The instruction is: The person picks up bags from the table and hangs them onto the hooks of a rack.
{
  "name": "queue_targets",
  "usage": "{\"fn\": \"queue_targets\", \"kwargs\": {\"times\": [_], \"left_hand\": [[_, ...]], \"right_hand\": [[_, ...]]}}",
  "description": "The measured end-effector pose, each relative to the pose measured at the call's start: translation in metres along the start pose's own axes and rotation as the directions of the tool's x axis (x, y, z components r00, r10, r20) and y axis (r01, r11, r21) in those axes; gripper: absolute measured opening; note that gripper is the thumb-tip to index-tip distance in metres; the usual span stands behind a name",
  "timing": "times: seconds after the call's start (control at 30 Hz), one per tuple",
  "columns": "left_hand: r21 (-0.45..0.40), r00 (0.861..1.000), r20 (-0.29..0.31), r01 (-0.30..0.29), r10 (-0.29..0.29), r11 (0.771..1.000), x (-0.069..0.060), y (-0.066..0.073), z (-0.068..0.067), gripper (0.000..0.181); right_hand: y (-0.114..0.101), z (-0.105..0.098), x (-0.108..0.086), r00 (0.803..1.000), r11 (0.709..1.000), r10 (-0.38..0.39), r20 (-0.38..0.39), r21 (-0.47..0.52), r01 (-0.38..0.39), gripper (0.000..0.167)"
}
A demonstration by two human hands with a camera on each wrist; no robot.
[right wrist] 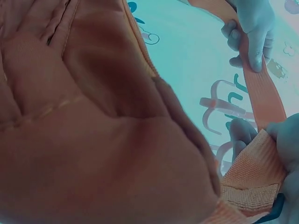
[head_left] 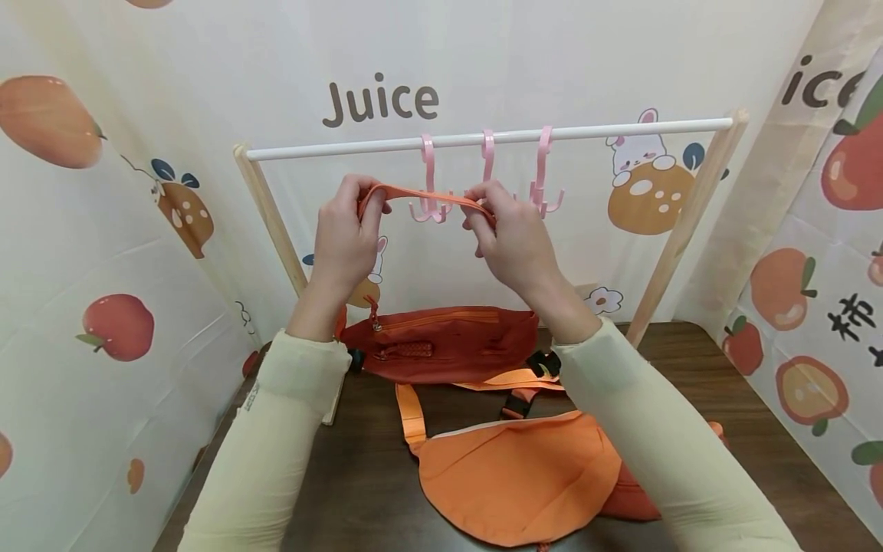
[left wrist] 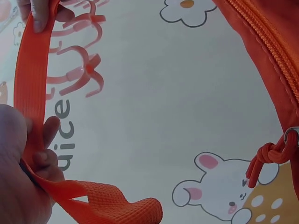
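Fruit-print curtains (head_left: 524, 69) around a wooden table (head_left: 366, 491) suggest a booth.

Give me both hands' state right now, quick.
Left hand: closed, holding the orange strap.
Right hand: closed, holding the same strap farther along.

orange strap (head_left: 417, 192) | flat webbing, spread sideways, slightly bowed | rust-red zippered bag (head_left: 462, 353) | lengthwise, below strap

Long, pale yellow sleeves (head_left: 265, 460) are creasing lightly, their broad, bulky cuffs (head_left: 313, 372) ending short of the bare hands (head_left: 347, 241).
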State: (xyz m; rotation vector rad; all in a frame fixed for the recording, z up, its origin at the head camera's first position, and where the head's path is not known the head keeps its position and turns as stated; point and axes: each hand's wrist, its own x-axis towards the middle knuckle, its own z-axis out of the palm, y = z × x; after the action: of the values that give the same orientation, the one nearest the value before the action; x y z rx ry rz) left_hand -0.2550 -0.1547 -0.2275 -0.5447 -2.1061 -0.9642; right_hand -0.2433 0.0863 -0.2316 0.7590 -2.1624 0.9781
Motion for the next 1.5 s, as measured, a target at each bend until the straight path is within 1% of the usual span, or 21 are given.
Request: {"fn": "queue_targets", "kwargs": {"times": [0.2, 0.4, 0.57, 0.8, 1.0, 1.3, 1.5], "left_hand": [[0.024, 0.998, 0.002, 0.068, -0.068, 0.997, 0.009, -0.003, 0.006, 0.028], [0.031, 0.995, 0.002, 0.101, -0.101, 0.994, 0.015, -0.006, 0.011, 0.029], [0.022, 0.992, 0.013, 0.125, -0.125, 0.992, 0.016, -0.010, 0.015, 0.029], [0.013, 0.990, 0.020, 0.142, -0.142, 0.990, 0.014, -0.015, 0.020, 0.028], [-0.001, 0.985, 0.034, 0.171, -0.171, 0.985, 0.010, -0.022, 0.024, 0.028], [-0.002, 0.980, 0.045, 0.195, -0.195, 0.981, 0.006, -0.028, 0.026, 0.028], [0.009, 0.972, 0.051, 0.229, -0.229, 0.973, 0.000, -0.031, 0.028, 0.029]], "right_hand": [[0.002, 0.000, 0.003, 0.998, 0.998, 0.054, 0.043, -0.039, -0.052, 0.023], [0.003, 0.002, 0.006, 0.995, 0.994, 0.086, 0.049, -0.075, -0.082, 0.026], [0.002, 0.003, 0.009, 0.994, 0.989, 0.098, 0.057, -0.117, -0.091, 0.027], [0.004, 0.005, 0.008, 0.991, 0.984, 0.111, 0.076, -0.146, -0.099, 0.026], [0.008, 0.008, 0.007, 0.989, 0.982, 0.110, 0.100, -0.163, -0.093, 0.026], [0.016, 0.015, 0.010, 0.985, 0.979, 0.119, 0.125, -0.178, -0.096, 0.024], [0.022, 0.020, 0.011, 0.982, 0.976, 0.109, 0.151, -0.205, -0.077, 0.024]]}}
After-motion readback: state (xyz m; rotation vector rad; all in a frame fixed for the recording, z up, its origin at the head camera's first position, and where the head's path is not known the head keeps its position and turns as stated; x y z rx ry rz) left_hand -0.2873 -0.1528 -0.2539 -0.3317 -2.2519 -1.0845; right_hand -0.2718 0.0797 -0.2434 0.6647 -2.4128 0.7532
